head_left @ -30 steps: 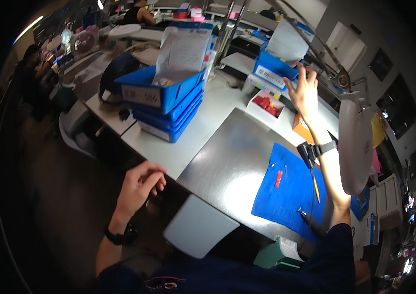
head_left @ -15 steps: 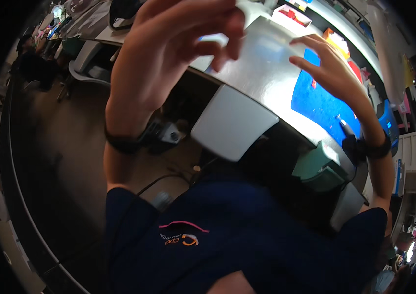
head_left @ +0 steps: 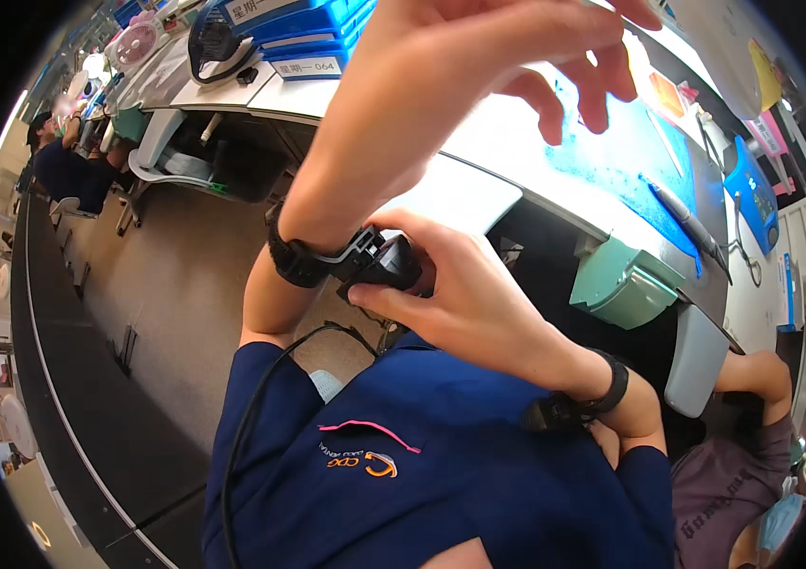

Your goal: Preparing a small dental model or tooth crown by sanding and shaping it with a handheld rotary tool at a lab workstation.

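My left hand [head_left: 479, 76] is raised close to the camera with its fingers spread and holds nothing. A black strap with a small black device [head_left: 379, 261] sits on my left wrist. My right hand [head_left: 464, 299] is closed around that device, with fingers and thumb pinching it. My right wrist wears a black band [head_left: 602, 389] of its own. A black cable [head_left: 260, 398] runs from the device down over my dark blue shirt.
Beyond my hands is a grey worktable with a blue mat [head_left: 611, 142] and a pen-like tool [head_left: 697, 223]. A pale green box [head_left: 626, 284] hangs under its edge. Blue bins [head_left: 298, 28] stand far left. A co-worker's arm [head_left: 754, 375] is at the lower right, and a seated person [head_left: 71, 171] is at the far left.
My left hand lifted off the table's edge and rose toward the camera. My right hand left the table, came back and gripped the device on my left wrist. The view tipped down toward my chest.
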A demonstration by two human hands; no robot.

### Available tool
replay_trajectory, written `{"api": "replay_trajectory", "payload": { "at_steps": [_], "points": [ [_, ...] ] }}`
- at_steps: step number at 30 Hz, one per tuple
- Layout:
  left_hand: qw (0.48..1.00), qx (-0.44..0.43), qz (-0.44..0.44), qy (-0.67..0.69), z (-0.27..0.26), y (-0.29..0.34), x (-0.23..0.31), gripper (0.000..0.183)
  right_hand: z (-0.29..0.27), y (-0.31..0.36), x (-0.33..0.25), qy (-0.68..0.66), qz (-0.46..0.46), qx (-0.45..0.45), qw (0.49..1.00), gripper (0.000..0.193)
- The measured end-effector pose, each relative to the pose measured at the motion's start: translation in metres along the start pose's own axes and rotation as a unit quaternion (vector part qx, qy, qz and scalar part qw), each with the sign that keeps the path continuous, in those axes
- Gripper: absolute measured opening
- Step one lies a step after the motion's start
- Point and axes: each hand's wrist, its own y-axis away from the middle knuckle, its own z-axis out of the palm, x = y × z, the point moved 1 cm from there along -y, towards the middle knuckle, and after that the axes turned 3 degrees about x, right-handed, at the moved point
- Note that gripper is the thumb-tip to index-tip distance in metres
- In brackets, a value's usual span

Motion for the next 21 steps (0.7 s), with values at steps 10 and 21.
{"api": "replay_trajectory", "payload": {
  "at_steps": [10, 21],
  "points": [
    [0.63, -0.01, 0.337, -0.699, -0.035, 0.018, -0.07, 0.023, 0.011, -0.011, 0.033, -0.168, 0.103, 0.025, 0.98, 0.058],
    [0.986, 0.088, -0.034, -0.138, -0.026, 0.033, -0.061, 0.02, 0.012, -0.004, 0.047, 0.037, 0.007, 0.05, 0.998, 0.064]
  ]
}}
